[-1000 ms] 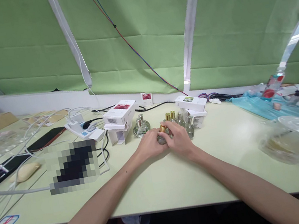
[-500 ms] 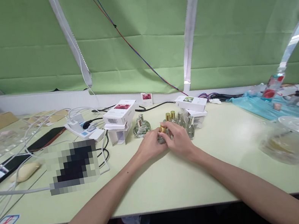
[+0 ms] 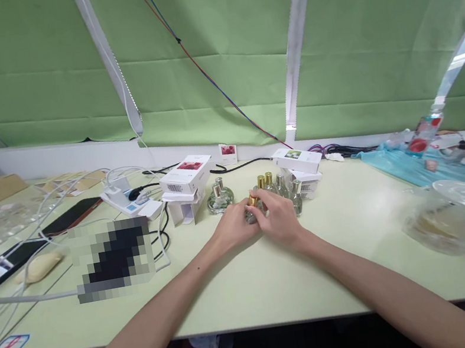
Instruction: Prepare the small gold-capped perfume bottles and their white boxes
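Both of my hands meet at a small glass perfume bottle (image 3: 250, 217) with a gold cap, near the middle of the table. My left hand (image 3: 236, 223) closes round its left side and base. My right hand (image 3: 279, 215) is closed with its thumb and fingers at the gold cap (image 3: 252, 198). Much of this bottle is hidden by the fingers. Right behind stand several glass bottles, some with gold caps (image 3: 265, 180), others with silver caps (image 3: 279, 179). To the left are two round clear bottles (image 3: 219, 199) with silver caps.
White boxes with a red picture (image 3: 187, 173) are stacked behind on the left, others with a green picture (image 3: 297, 159) on the right. Cables and a power strip (image 3: 127, 201) lie left. A lidded plastic tub (image 3: 447, 220) and a blue plastic sheet (image 3: 406, 167) are at right.
Hardly anything differs. Both hands stay on the gold-capped bottle, with only very slight shifts.
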A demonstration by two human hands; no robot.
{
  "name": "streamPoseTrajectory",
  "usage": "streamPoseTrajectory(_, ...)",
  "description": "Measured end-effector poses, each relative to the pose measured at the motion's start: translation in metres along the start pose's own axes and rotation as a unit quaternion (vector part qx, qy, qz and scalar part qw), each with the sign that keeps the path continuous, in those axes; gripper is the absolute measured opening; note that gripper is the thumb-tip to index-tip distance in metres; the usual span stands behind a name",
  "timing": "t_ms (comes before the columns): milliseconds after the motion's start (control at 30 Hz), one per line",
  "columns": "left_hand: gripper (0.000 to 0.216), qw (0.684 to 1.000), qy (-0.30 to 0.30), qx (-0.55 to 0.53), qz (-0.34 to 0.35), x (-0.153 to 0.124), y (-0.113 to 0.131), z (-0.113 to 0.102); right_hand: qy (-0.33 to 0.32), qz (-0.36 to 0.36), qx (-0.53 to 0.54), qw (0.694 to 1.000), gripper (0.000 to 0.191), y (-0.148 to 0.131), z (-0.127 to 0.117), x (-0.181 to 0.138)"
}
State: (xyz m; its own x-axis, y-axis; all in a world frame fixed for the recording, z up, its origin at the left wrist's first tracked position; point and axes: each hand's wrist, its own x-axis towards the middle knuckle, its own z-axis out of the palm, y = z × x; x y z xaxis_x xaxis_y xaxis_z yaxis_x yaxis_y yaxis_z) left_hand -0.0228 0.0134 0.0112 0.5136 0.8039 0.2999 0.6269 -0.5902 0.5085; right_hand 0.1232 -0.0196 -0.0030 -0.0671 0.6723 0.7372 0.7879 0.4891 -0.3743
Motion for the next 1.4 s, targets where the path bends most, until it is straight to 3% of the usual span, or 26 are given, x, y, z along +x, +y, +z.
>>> streamPoseTrajectory(433,0.03,1.0,-0.014,0.004,0.016,-0.001,-0.006,0.001,-0.006,0.005,-0.007,1.0,0.025,0.0,0.001,-0.001)
streamPoseTrajectory(833,0.024,0.999,-0.005,-0.041,0.032,-0.001,-0.005,-0.004,-0.004,0.001,0.003,1.0,0.027,0.001,0.001,-0.001)
streamPoseTrajectory(1400,0.05,0.99,-0.044,-0.125,0.037,-0.002,-0.008,-0.011,-0.011,0.015,0.005,1.0,0.027,0.004,0.0,0.0)
